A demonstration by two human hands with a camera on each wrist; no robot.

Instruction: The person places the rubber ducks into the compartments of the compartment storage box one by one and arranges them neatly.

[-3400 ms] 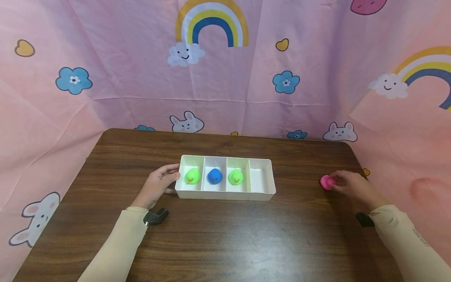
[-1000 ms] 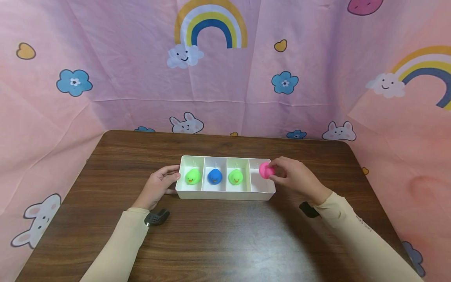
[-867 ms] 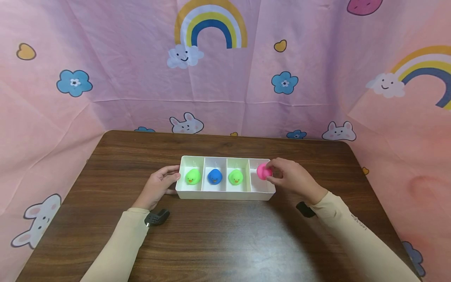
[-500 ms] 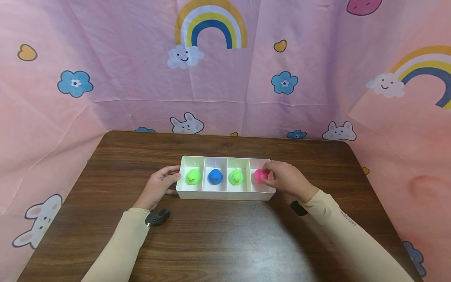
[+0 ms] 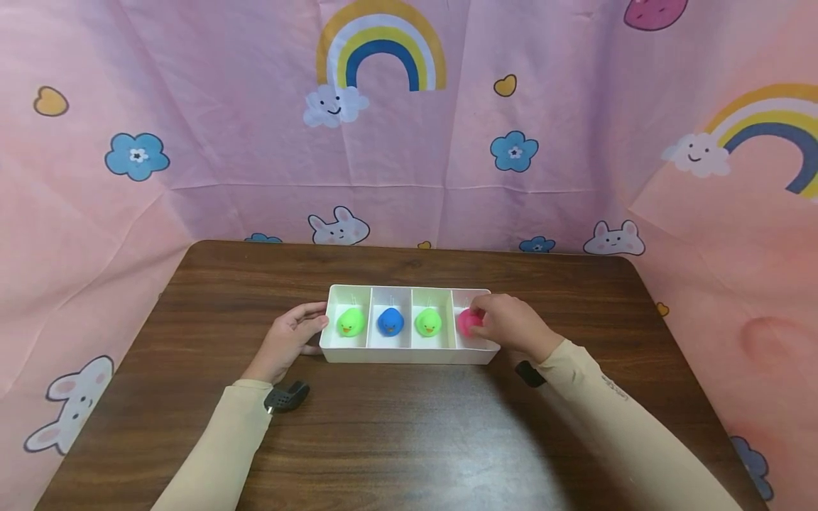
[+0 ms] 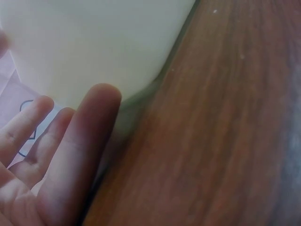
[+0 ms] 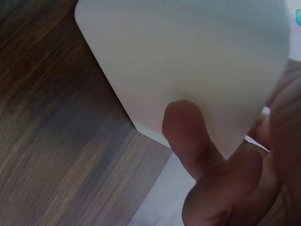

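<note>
A white box [image 5: 409, 355] with a row of compartments lies across the middle of the table in the head view. From left to right it holds a green rubber duck [image 5: 351, 322], a blue duck [image 5: 390, 322] and a second green duck [image 5: 428, 323]. My right hand [image 5: 516, 326] pinches a pink rubber duck [image 5: 465, 322] low in the rightmost compartment; the fingers cover part of it. In the right wrist view one finger [image 7: 186, 125] lies against the outer end wall. My left hand [image 5: 285, 343] touches the box's left end, thumb at the rim, fingers extended along the wall.
The box stands on a dark brown wooden table [image 5: 396, 440]. A pink patterned cloth [image 5: 409, 156] hangs behind the table and along both sides. Each wrist wears a black device, the left one [image 5: 286, 398] beside the near left of the box.
My right hand has carried the pink duck leftward from the table's right side and lowered it into the rightmost compartment. The left hand and the box have stayed in place.
</note>
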